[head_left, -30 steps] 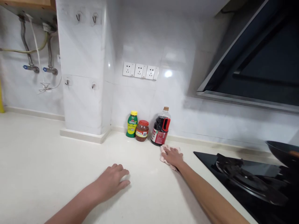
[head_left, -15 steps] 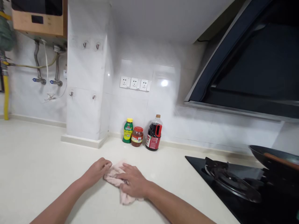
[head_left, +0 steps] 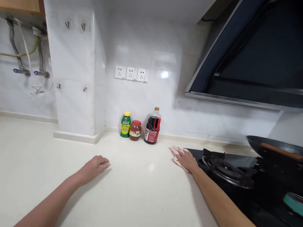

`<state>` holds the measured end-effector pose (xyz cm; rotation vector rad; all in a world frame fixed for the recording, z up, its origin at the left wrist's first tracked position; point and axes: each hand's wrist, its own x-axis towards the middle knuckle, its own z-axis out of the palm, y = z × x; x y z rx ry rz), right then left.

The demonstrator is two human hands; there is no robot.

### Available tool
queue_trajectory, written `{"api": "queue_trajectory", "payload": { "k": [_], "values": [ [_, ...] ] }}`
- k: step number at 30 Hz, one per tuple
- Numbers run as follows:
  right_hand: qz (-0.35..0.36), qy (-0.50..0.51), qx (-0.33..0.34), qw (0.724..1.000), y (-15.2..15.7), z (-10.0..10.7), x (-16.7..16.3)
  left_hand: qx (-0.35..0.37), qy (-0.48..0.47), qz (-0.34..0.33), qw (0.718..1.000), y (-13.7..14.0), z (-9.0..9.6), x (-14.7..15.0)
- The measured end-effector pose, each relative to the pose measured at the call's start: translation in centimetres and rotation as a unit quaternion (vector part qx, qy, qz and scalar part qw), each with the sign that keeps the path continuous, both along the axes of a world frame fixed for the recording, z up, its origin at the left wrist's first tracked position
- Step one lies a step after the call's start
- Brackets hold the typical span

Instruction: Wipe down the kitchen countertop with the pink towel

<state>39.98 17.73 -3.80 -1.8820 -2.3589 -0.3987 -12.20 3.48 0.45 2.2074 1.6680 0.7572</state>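
Under my right hand is a crumpled pale pink cloth, pressed against the white countertop by the left edge of the black gas stove. The palm covers part of the cloth. My left hand hovers or rests just over the counter, loosely bent, with a gap between thumb and fingers and nothing held. Against the wall stand a green squeeze bottle with a yellow cap, a red-lidded jar of brown sauce, and a large bottle of dark sauce with a red handle.
To the right lies the black gas stove with a burner and a wok. A turquoise-sided round object sits at its near right. The dark range hood overhangs it. A tiled pillar juts out at left.
My right hand has slid the cloth right, from the middle of the counter to the stove's edge. My left hand has come off the cloth. The view has shifted slightly right and down.
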Motion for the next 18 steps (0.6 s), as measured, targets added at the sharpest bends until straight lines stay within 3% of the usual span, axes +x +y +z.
{"api": "queue_trajectory", "payload": {
  "k": [5, 14, 18],
  "values": [
    [-0.01, 0.011, 0.016, 1.0, -4.7, -1.0, 0.7, 0.007, 0.008, -0.007, 1.0, -0.2, -0.1, 0.0],
    [-0.011, 0.076, 0.052, 0.996, -24.5, -4.8, 3.6, 0.011, 0.071, -0.037, 0.997, -0.2, -0.4, 0.0],
    [-0.01, 0.126, 0.048, 0.991, -29.1, -6.3, 4.4, 0.024, 0.08, -0.047, 0.995, -0.1, -0.8, 0.0]
  ]
}}
